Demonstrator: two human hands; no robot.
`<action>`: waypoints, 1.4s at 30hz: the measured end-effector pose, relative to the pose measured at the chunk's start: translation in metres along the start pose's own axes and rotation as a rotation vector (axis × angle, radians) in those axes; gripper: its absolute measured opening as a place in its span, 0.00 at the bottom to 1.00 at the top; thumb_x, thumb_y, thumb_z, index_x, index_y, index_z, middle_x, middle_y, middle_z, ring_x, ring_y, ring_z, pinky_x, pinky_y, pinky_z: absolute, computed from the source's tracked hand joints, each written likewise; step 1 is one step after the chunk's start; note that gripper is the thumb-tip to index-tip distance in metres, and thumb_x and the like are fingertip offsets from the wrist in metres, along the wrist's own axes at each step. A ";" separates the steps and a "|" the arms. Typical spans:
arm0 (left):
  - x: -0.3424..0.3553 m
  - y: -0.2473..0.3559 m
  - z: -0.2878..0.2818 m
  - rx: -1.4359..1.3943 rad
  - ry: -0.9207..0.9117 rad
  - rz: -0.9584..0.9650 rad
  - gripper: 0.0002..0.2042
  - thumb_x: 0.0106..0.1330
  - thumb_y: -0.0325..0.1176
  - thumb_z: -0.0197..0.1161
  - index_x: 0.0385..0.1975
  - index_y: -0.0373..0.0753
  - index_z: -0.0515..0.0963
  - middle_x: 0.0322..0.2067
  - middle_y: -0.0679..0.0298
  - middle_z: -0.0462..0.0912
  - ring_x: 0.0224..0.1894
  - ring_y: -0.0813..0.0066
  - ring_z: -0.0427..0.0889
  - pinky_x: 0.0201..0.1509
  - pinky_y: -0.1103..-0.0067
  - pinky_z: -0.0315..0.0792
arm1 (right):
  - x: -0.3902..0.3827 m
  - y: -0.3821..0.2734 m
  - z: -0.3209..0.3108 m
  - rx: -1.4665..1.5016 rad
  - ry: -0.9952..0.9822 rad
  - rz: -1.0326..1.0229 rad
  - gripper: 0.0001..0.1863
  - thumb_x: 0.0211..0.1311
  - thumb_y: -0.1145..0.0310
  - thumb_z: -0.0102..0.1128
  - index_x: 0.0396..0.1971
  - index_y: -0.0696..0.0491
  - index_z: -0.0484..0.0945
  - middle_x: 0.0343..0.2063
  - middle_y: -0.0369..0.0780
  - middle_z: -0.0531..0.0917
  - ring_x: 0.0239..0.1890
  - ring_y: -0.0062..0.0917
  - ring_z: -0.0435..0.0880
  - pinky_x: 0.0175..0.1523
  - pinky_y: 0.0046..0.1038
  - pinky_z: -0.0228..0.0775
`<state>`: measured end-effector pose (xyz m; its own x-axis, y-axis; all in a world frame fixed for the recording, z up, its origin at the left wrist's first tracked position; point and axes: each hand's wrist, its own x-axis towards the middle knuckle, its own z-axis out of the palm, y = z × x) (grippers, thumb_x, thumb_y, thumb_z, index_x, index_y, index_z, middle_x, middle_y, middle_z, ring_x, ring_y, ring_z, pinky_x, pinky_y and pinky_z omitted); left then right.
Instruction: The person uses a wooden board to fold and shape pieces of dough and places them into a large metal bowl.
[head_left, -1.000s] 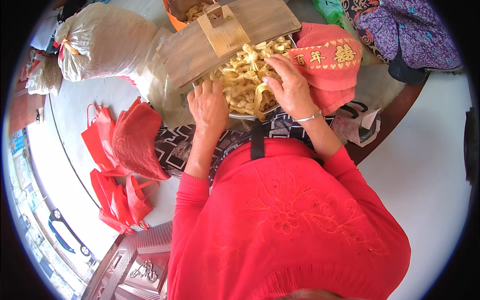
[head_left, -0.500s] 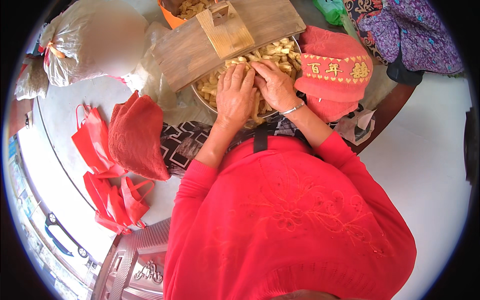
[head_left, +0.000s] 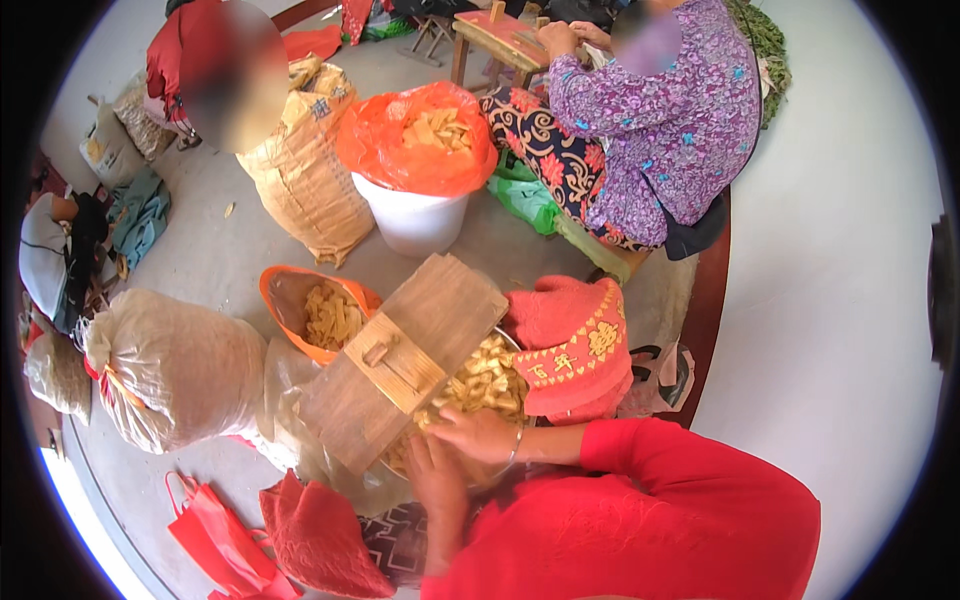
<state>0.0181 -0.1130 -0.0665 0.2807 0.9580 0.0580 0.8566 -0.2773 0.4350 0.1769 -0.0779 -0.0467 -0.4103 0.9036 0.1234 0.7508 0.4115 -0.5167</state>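
Note:
A round metal basin [head_left: 508, 340] filled with pale yellow folded strips [head_left: 490, 385] sits in front of me. A brown wooden board [head_left: 440, 300] lies slantwise across it, with a lighter wooden block [head_left: 395, 362] on top that has a slotted peg. My left hand [head_left: 438, 482] is over the near part of the pieces, its fingers stretched toward the board and somewhat blurred. Beside it my right hand [head_left: 480, 436], with a bracelet at the wrist, reaches leftward over the pieces, fingers extended near the block's lower end. I see no piece clearly gripped in either hand.
Red towels [head_left: 575, 350] [head_left: 318, 535] lie at both sides. Left stands a tied full sack [head_left: 175, 370]; beyond are an orange-rimmed bag [head_left: 285, 300] of strips, a white bucket [head_left: 410, 215] and a woven sack [head_left: 310, 170]. Co-workers sit at the far left and far right.
The view has tilted up and outward, bringing the bucket, sacks and co-workers in. My hands have shifted on the pieces, the right one now reaching further left toward the block.

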 end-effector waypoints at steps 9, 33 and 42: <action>0.008 0.002 0.005 0.082 0.114 0.045 0.21 0.59 0.30 0.55 0.52 0.32 0.70 0.53 0.42 0.70 0.55 0.42 0.70 0.58 0.56 0.65 | 0.001 0.020 0.035 -0.099 -0.009 0.003 0.20 0.58 0.67 0.52 0.53 0.46 0.73 0.41 0.42 0.74 0.37 0.35 0.80 0.40 0.36 0.74; -0.002 0.067 -0.081 -1.392 -0.451 -0.191 0.14 0.70 0.42 0.53 0.37 0.34 0.74 0.27 0.62 0.78 0.28 0.77 0.76 0.33 0.80 0.71 | -0.022 -0.051 -0.112 0.433 0.201 0.062 0.17 0.61 0.67 0.58 0.50 0.52 0.75 0.38 0.45 0.82 0.40 0.35 0.82 0.44 0.29 0.73; -0.032 0.031 -0.148 -1.031 -0.094 -0.265 0.07 0.65 0.28 0.60 0.34 0.28 0.79 0.26 0.69 0.79 0.27 0.85 0.74 0.32 0.85 0.70 | -0.048 -0.046 -0.173 0.546 -0.673 0.025 0.14 0.66 0.60 0.53 0.32 0.57 0.74 0.25 0.44 0.78 0.29 0.33 0.78 0.35 0.33 0.67</action>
<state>-0.0279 -0.1417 0.0778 0.2092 0.9572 -0.2002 0.1283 0.1761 0.9760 0.2517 -0.1196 0.1177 -0.7454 0.5782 -0.3316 0.4808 0.1218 -0.8684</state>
